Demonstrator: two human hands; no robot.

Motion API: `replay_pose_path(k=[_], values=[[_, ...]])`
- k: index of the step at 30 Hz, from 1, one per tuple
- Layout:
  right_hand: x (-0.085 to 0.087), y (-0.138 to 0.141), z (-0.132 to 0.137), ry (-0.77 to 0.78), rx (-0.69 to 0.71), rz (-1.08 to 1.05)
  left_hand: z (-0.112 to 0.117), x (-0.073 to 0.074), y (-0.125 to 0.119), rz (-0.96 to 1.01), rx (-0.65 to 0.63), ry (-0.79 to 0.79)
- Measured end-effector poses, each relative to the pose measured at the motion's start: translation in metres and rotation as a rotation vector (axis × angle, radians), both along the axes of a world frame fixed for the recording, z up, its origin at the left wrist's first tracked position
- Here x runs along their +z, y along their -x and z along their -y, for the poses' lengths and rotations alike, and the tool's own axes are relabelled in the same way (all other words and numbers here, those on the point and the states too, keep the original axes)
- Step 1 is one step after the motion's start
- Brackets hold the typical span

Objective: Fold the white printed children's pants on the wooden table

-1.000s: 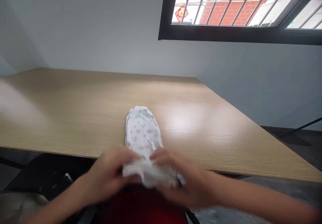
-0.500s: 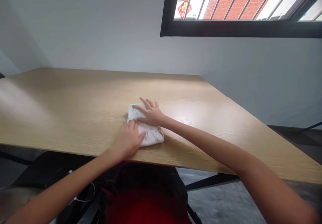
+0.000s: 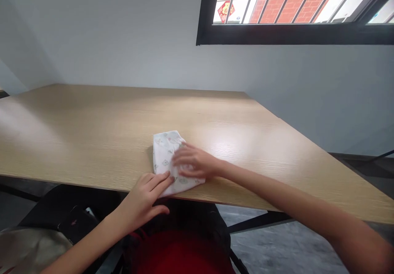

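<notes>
Table (image 3: pixel 92 142), near edge: left hand (image 3: pixel 144 198) spread on cloth (image 3: pixel 164 144); right hand (image 3: pixel 195 161) blurred, grip unclear. Likely smoothing; next wants even pressure.

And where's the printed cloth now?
In the head view, the cloth lies at the near edge of the table, slightly left of centre, with the left hand on it, right hand over its right side.

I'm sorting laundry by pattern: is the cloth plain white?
No, the cloth shows small printed motifs scattered over its white surface.
</notes>
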State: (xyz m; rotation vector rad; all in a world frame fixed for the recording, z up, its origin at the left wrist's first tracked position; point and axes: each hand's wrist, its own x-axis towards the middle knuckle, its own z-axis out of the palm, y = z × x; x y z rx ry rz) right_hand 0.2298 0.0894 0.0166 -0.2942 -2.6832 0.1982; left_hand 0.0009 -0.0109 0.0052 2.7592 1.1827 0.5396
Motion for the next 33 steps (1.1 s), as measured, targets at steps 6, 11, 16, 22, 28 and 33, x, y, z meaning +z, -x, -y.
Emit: replay_pose_path(k=[6,11,16,22,28,33], values=[[-0.012,-0.031,0.057,0.105,0.039,-0.129,-0.006,0.017,0.011,0.368,0.176,0.385],[0.008,-0.003,0.019,0.628,-0.497,-0.298,-0.059,0.024,0.000,0.660,0.425,0.504],[0.009,0.013,-0.014,0.758,-0.764,-0.214,-0.095,0.021,0.001,0.398,0.560,0.438],[-0.001,0.031,0.008,-0.008,-0.740,-0.092,-0.097,0.019,-0.028,0.269,0.420,0.206],[-0.013,0.010,-0.009,0.305,-0.610,0.021,-0.113,0.011,-0.026,0.121,0.243,0.302],[-0.020,-0.042,0.000,0.585,-0.584,-0.274,-0.099,0.023,0.007,0.267,0.263,0.498]])
